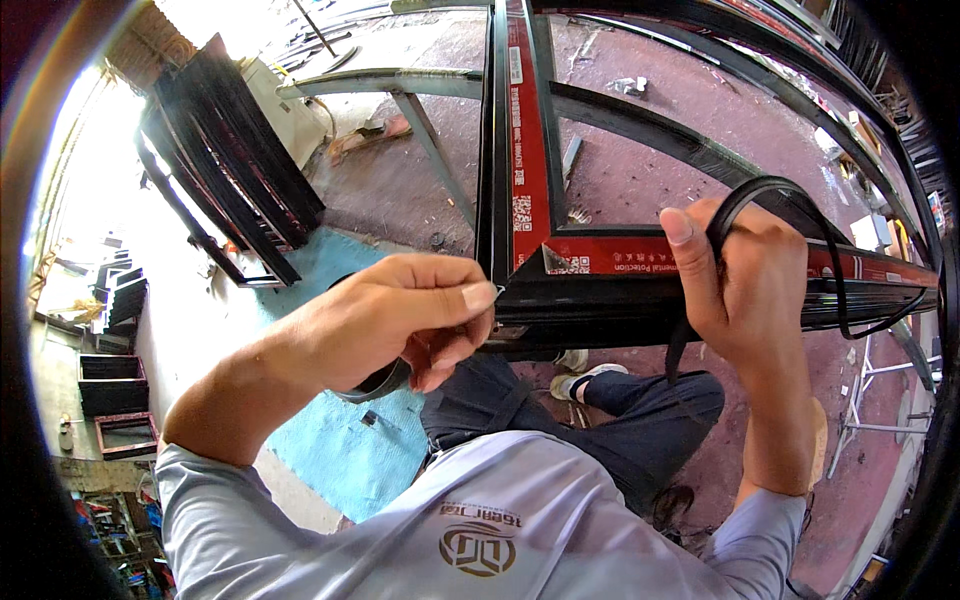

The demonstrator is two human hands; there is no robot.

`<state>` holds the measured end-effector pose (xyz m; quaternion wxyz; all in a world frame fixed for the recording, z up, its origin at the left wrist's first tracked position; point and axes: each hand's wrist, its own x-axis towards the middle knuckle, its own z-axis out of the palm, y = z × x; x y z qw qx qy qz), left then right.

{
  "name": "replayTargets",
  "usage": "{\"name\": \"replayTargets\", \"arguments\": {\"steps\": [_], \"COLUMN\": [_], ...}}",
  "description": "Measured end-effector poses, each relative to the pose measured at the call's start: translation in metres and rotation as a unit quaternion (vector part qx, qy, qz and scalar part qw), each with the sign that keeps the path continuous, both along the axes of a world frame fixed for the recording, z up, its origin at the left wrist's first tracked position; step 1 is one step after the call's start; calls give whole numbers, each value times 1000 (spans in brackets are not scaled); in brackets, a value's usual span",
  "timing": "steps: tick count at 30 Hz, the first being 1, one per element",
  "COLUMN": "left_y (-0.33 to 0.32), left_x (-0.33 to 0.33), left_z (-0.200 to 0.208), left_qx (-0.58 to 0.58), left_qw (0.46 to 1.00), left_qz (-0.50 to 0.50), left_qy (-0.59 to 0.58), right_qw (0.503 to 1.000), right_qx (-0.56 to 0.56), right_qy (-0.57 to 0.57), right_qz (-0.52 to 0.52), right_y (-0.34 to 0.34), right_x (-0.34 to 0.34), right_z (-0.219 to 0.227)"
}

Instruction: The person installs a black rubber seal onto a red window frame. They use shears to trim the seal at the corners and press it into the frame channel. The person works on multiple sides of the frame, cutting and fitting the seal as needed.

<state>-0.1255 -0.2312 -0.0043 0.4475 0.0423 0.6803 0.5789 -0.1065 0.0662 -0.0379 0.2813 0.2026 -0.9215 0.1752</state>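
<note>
A black window frame (590,300) with red protective film (530,120) along its bars lies in front of me. My left hand (420,310) is at the frame's inner corner, thumb and forefinger pinched together. A tiny pale bit shows at their tips, too small to name. My right hand (745,270) is wrapped round a black rubber sealing strip (765,184), thumb pointing up, above the near bar. From that fist the strip loops to the right and down over the bar, and a short end hangs below the hand. A dark round object (382,384) is partly hidden behind my left wrist.
Grey metal rails (390,84) support the frame from beneath. Several black frames (225,165) lean together at the left, beside a light blue mat (340,445). A thin metal stand (880,395) is at the right. Scraps litter the reddish floor (620,180).
</note>
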Motion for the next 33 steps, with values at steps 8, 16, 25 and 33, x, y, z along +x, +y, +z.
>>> {"name": "replayTargets", "arguments": {"steps": [8, 16, 25, 33], "left_y": [-1, -3, 0, 8], "left_x": [-2, -7, -9, -10], "left_z": [0, 4, 11, 21], "left_qx": [-13, 0, -29, -112], "left_qw": [999, 998, 997, 991], "left_qz": [-34, -66, -64, -68], "left_qy": [32, 21, 6, 36], "right_qw": [1000, 999, 999, 999], "right_qx": [-9, -17, -36, -5], "right_qy": [18, 28, 35, 47], "right_qz": [17, 8, 23, 10], "right_y": [0, -1, -2, -1], "right_x": [-2, -2, -1, -3], "right_z": [1, -1, 0, -2]}}
